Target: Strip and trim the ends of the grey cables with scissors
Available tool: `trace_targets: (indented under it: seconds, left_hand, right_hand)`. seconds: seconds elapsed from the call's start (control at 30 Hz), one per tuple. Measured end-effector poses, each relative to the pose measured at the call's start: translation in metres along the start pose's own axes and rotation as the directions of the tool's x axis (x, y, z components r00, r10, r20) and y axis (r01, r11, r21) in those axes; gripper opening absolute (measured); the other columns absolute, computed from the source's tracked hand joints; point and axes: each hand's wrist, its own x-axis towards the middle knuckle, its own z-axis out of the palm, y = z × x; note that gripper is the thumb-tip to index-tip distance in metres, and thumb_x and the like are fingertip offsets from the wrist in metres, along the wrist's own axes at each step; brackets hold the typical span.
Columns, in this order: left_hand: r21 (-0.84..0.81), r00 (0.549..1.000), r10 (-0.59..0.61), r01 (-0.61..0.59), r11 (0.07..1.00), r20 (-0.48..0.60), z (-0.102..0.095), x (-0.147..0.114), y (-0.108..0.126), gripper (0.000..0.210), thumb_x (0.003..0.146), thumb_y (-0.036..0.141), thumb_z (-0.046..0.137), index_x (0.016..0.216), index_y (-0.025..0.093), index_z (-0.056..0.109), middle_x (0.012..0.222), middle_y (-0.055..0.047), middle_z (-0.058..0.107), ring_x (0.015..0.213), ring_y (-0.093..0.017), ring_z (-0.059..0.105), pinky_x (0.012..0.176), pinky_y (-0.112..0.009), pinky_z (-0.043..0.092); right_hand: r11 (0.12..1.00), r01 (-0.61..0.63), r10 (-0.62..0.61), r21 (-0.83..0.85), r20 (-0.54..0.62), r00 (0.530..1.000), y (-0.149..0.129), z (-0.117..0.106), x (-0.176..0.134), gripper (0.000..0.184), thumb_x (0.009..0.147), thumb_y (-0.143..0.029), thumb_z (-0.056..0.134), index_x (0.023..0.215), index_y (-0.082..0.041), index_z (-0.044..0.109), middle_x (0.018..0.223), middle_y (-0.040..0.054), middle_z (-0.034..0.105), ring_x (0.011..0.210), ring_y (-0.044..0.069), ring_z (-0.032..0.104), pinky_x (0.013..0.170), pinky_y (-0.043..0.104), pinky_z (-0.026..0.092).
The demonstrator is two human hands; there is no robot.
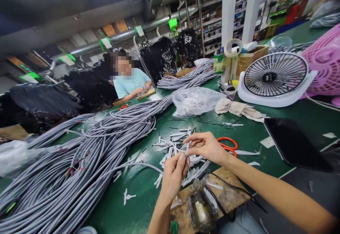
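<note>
A grey cable (143,164) runs from the big bundle into my left hand (173,173), whose thumb and fingers are closed on it near its end. Right beside it, my right hand (208,148) pinches a small white strip (188,146) at the cable's tip; the fingers partly hide where strip and cable meet. Loose white strips (172,143) and dark scraps lie heaped on the green table behind both hands. Below them is a worn wooden board (228,184) with a tape-wrapped, rounded metal object (200,205) and black cords on it.
The grey cable bundle (106,145) fills the left side. Orange-handled scissors (230,143) lie beyond my right wrist, near a tablet-like black device (294,142). A plastic bag (196,101), cloth gloves (239,110) and a white fan (276,80) stand farther back. Across the table, another person (131,83) works.
</note>
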Motion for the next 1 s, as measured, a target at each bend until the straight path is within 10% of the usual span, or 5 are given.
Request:
trace_targets:
  seconds: [0.33, 0.57, 0.87, 1.0]
  left_hand:
    - [-0.046, 0.998, 0.000, -0.003, 0.999, -0.069, 0.005, 0.003, -0.002, 0.036, 0.083, 0.046, 0.040, 0.066, 0.015, 0.044, 0.048, 0.008, 0.028, 0.039, -0.004, 0.019, 0.037, -0.017, 0.014]
    - [-0.074, 0.997, -0.062, 0.064, 0.995, 0.039, 0.002, 0.002, -0.004, 0.036, 0.082, 0.046, 0.043, 0.064, 0.015, 0.043, 0.045, 0.009, 0.023, 0.039, -0.004, 0.015, 0.037, -0.018, 0.011]
    - [-0.021, 0.989, 0.068, -0.071, 0.997, -0.128, 0.001, 0.000, 0.002, 0.032, 0.083, 0.041, 0.044, 0.066, 0.014, 0.048, 0.052, 0.005, 0.034, 0.045, -0.006, 0.025, 0.042, -0.019, 0.019]
    - [0.073, 0.982, 0.126, -0.116, 0.991, -0.142, 0.003, -0.001, 0.007, 0.026, 0.082, 0.036, 0.048, 0.069, 0.014, 0.052, 0.056, 0.003, 0.040, 0.050, -0.007, 0.033, 0.046, -0.019, 0.026]
  right_hand:
    - [0.981, 0.065, -0.096, -0.180, -0.171, 0.980, -0.008, -0.008, 0.002, 0.030, 0.066, -0.019, 0.061, 0.095, -0.011, 0.058, 0.077, 0.0022, 0.059, 0.037, -0.002, 0.024, 0.033, 0.014, 0.018]
    - [0.986, 0.125, -0.101, -0.109, 0.204, 0.974, -0.007, -0.011, 0.001, 0.030, 0.067, -0.010, 0.053, 0.095, -0.012, 0.062, 0.091, 0.0070, 0.064, 0.058, 0.006, 0.051, 0.048, 0.015, 0.038]
    - [0.949, 0.079, -0.122, -0.307, -0.124, 0.985, -0.007, -0.012, 0.003, 0.016, 0.067, -0.015, 0.053, 0.078, -0.011, 0.063, 0.070, 0.0017, 0.061, 0.040, 0.002, 0.032, 0.035, 0.015, 0.021]
    - [0.953, 0.107, -0.112, -0.283, 0.001, 0.994, -0.010, -0.010, -0.003, 0.019, 0.070, -0.026, 0.058, 0.082, -0.011, 0.062, 0.064, -0.0013, 0.053, 0.039, 0.001, 0.024, 0.035, 0.018, 0.016]
